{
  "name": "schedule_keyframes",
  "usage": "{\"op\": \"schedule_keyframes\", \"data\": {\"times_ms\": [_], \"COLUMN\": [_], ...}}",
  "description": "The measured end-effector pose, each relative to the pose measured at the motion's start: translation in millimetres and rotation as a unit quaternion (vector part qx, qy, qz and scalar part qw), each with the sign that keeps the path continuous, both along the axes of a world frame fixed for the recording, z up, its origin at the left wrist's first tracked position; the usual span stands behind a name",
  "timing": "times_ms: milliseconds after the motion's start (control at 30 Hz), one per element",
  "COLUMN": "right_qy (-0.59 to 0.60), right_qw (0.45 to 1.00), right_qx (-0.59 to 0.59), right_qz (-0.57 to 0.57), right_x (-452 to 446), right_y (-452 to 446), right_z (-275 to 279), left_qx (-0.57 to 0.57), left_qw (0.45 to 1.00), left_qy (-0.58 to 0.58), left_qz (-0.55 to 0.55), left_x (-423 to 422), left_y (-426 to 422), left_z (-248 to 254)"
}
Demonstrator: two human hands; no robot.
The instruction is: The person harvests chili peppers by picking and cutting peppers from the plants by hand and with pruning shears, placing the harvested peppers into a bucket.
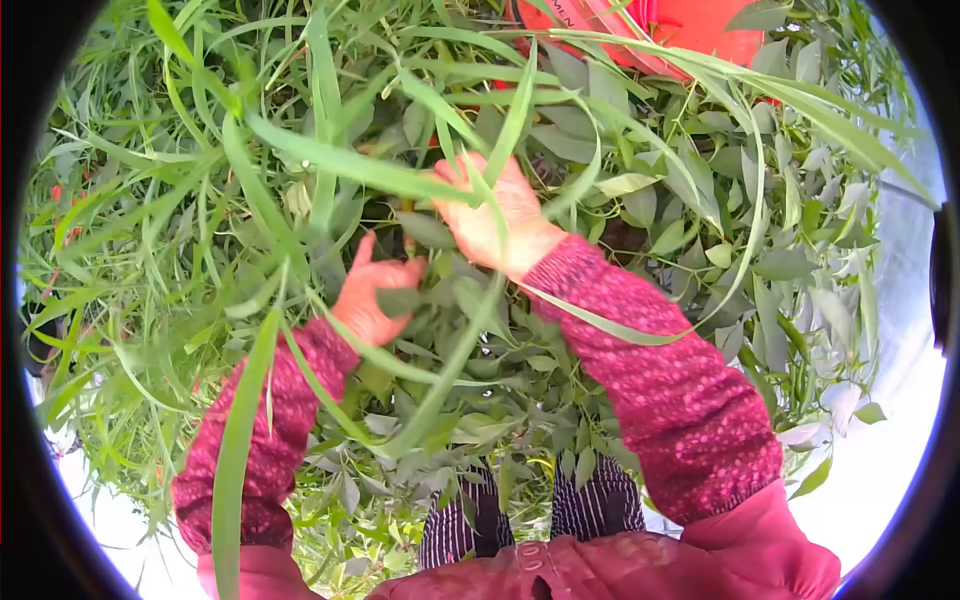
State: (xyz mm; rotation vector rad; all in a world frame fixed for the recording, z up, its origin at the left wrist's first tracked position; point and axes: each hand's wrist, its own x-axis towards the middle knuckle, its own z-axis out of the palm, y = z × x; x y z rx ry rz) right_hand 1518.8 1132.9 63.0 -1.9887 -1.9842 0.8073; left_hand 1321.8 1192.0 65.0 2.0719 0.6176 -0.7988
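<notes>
My left hand (372, 298) is among the leaves, its index finger stretched out and the other fingers apart. A leaf (398, 302) overlaps its palm side. Slightly higher and to the right, my right hand (500, 215) has its fingers curled in toward the leafy stems. Long green blades (350, 170) cross in front of it, so what it grips cannot be made out. Between the two hands is a thin brownish stem (408, 225), partly covered by broad dull-green leaves (430, 230).
Dense narrow-leaved greenery (140, 220) fills the left side. Broad-leaved stems (690, 180) spread to the right. A red plastic-looking object (690, 35) with lettering lies at the top. Whitish sheeting (850, 500) shows at lower right. Striped trouser legs (598, 500) are below.
</notes>
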Motion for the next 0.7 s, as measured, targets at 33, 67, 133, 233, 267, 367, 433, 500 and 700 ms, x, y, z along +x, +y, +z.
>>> {"op": "schedule_keyframes", "data": {"times_ms": [33,67,133,233,267,367,433,500,700], "right_qy": [0.031,0.062,0.138,0.075,-0.025,-0.011,0.078,0.057,0.081], "right_qw": [0.999,0.995,0.984,0.996,0.997,0.999,0.996,0.998,0.995], "right_qx": [0.031,0.063,0.057,-0.018,-0.057,-0.019,-0.035,-0.009,0.026], "right_qz": [-0.027,-0.052,-0.099,-0.036,0.052,0.032,-0.033,-0.026,-0.055], "right_x": [-9.8,-17.3,-18.9,-8.9,-6.9,-12.8,-13.8,-14.3,-15.6], "right_y": [-4.6,-8.8,-16.0,-20.8,-21.4,-20.6,-21.6,-25.5,-29.4], "right_z": [-21.2,-38.9,-44.6,-15.9,-6.3,-9.5,-15.5,-10.8,-15.3], "left_qx": [0.095,0.064,-0.011,-0.054,-0.042,-0.166,-0.04,-0.299,0.033], "left_qw": [0.992,0.997,0.995,0.989,0.995,0.963,0.997,0.866,0.987], "left_qy": [-0.024,-0.043,-0.029,-0.031,-0.027,-0.052,-0.058,-0.132,-0.098], "left_qz": [-0.073,0.001,0.092,0.133,0.092,0.204,-0.01,0.379,0.123], "left_x": [8.2,17.1,19.3,9.3,7.9,-13.3,4.9,-17.5,-1.9], "left_y": [-9.0,-19.1,-31.0,-37.4,-34.2,-20.8,16.6,34.9,80.1], "left_z": [5.9,19.7,29.0,15.9,17.1,-0.1,26.5,-10.1,-59.6]}}
